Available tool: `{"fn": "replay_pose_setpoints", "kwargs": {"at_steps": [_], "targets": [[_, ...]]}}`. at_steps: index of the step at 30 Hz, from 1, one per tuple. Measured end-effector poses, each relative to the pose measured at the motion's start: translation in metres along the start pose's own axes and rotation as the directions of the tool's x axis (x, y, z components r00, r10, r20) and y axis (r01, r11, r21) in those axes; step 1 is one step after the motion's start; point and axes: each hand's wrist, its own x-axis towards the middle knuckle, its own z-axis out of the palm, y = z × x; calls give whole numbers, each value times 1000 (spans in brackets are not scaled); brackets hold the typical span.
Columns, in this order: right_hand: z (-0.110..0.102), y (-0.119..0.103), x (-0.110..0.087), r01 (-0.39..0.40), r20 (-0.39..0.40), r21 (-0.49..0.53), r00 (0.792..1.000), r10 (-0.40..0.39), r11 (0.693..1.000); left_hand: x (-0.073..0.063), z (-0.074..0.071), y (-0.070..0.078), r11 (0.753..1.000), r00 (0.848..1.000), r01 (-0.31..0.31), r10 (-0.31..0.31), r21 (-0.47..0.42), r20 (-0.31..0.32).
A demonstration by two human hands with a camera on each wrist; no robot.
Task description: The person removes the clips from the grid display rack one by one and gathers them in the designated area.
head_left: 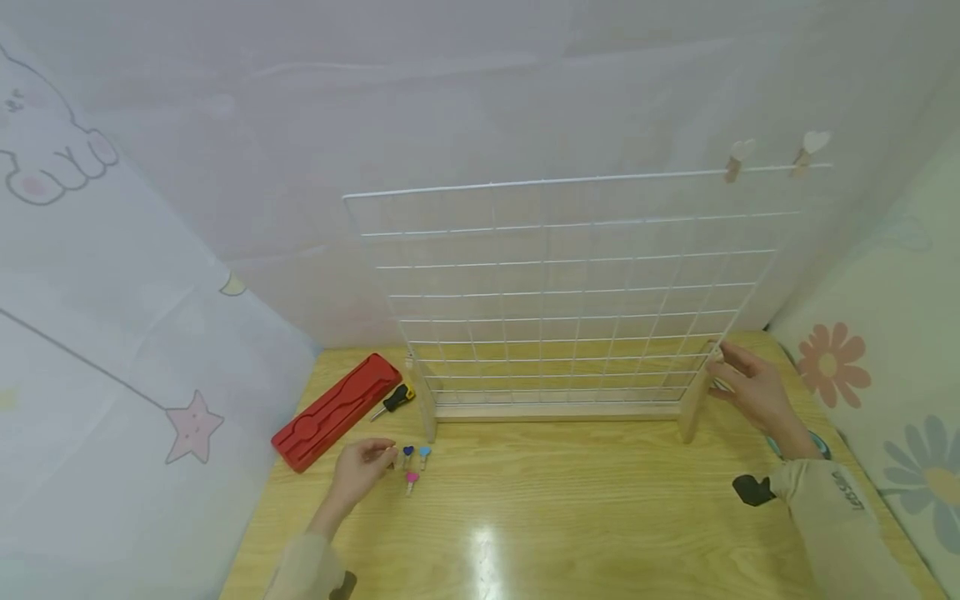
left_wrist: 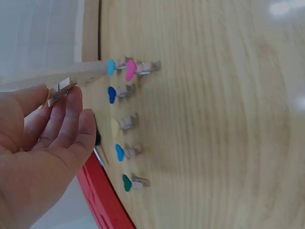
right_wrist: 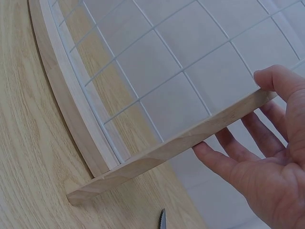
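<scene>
My left hand (head_left: 358, 473) is raised over the table's left side. Its thumb and fingers pinch a small wooden clothespin (left_wrist: 64, 87); the hand partly hides it. On the table beside this hand lie several heart-topped clothespins: pink (left_wrist: 131, 70), light blue (left_wrist: 111, 67), dark blue (left_wrist: 112, 94), cream (left_wrist: 115, 127), blue (left_wrist: 119, 152) and green (left_wrist: 127, 182). At the right, my right hand (head_left: 752, 390) grips the wooden side post (right_wrist: 162, 148) of a white wire grid (head_left: 577, 292), thumb on one side and fingers on the other. Two white-heart clothespins, one left (head_left: 735, 160) and one right (head_left: 810, 152), sit on its top wire.
A red tray (head_left: 337, 412) lies at the left, with a black and yellow screwdriver (head_left: 396, 400) between it and the grid stand. Behind my right wrist shows part of a teal-rimmed thing (head_left: 819, 446). Printed cloth walls (head_left: 480, 108) stand behind and beside the table (head_left: 570, 500).
</scene>
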Motion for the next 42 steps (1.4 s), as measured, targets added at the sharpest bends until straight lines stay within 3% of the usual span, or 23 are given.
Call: {"fn": "replay_pose_setpoints", "kwargs": {"at_steps": [6,10,17,28,32,38,42], "targets": [[0,2,2,10,0,-21,1000,-10,1000,-1,2,-31,996,996,88,-88,-15,11],[0,2,2,12,-3,-27,1000,-12,1000,-3,3,-43,991,991,131,-131,5,14],[0,2,3,18,-13,-10,1000,-19,1000,-3,5,-54,988,994,111,-112,108,7],[1,3,3,12,-19,-5,1000,-12,1000,2,5,-63,953,999,29,-40,301,31],[0,3,3,20,-17,-2,1000,-20,1000,2,5,-63,948,999,-6,-7,319,40],[0,4,3,23,-17,5,1000,-23,1000,1,6,-63,954,999,31,-43,297,32],[0,4,3,21,-16,5,1000,-20,1000,2,7,-66,942,999,31,-40,333,19]]}}
